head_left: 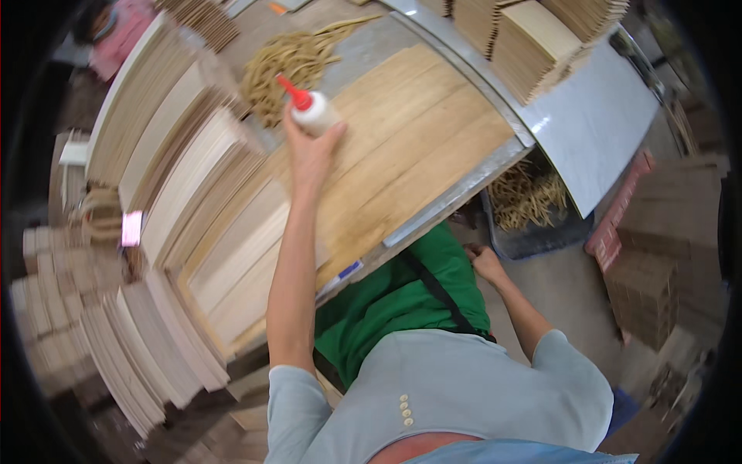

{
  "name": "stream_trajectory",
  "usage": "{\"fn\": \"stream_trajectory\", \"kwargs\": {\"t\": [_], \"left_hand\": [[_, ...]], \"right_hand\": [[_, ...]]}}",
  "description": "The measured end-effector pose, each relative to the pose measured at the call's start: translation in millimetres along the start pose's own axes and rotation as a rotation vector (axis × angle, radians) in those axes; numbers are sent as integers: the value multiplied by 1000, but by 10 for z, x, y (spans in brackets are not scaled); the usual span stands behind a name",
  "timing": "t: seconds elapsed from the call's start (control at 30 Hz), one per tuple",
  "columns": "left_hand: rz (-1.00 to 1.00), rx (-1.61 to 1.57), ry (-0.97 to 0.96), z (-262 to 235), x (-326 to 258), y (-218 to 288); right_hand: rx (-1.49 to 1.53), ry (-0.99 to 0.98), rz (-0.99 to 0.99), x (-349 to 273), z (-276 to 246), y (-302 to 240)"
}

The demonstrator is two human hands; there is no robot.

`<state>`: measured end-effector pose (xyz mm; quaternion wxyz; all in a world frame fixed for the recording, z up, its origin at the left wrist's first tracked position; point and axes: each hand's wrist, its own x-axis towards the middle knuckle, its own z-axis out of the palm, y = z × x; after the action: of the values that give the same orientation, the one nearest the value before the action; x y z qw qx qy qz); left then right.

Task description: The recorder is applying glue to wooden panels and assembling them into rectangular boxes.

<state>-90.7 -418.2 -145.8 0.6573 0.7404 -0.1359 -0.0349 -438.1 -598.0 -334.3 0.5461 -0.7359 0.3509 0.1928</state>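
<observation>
My left hand (311, 155) is wrapped around a white squeeze bottle (315, 117) with a red nozzle cap (297, 94). The bottle is tilted, its nozzle pointing up and to the left, above the far side of the worktable. Under it lie pale wooden boards (410, 139), side by side on the table. My right hand (483, 261) hangs low beside my green apron (440, 286), off the table's near edge. Its fingers look curled in, and whatever they may hold is hidden. Beyond the bottle lies a heap of tan, cord-like strips (290, 69).
Stacks of thin wooden boards (197, 170) line the table's left side, with more (139, 340) nearer me. At the far right, board stacks (533, 46) stand on a grey sheet-topped surface (595, 124). Below sits a dark bin (529, 209) of tan strips. Another person (120, 35) is far left.
</observation>
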Motion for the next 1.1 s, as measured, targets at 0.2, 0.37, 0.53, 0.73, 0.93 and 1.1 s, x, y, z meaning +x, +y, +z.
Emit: {"fn": "stream_trajectory", "kwargs": {"t": [0.2, 0.37, 0.53, 0.73, 0.93, 1.1], "left_hand": [[-24, 57, 123, -134, 38, -227], [-66, 158, 137, -225, -264, 114], [-59, 280, 263, -1267, -1002, 91], [-111, 337, 419, -1928, -1503, -148], [-180, 880, 589, -1667, -1846, -43], [-94, 272, 117, -242, -1528, 709]], "right_hand": [[73, 21, -103, -210, -56, -363], [0, 85, -237, -367, -168, -465], [352, 262, -388, -737, -641, -1136], [376, 640, -623, -712, -1535, -1945], [584, 747, -667, -101, -2235, -2124], [698, 704, -565, 216, -2287, -2133]]}}
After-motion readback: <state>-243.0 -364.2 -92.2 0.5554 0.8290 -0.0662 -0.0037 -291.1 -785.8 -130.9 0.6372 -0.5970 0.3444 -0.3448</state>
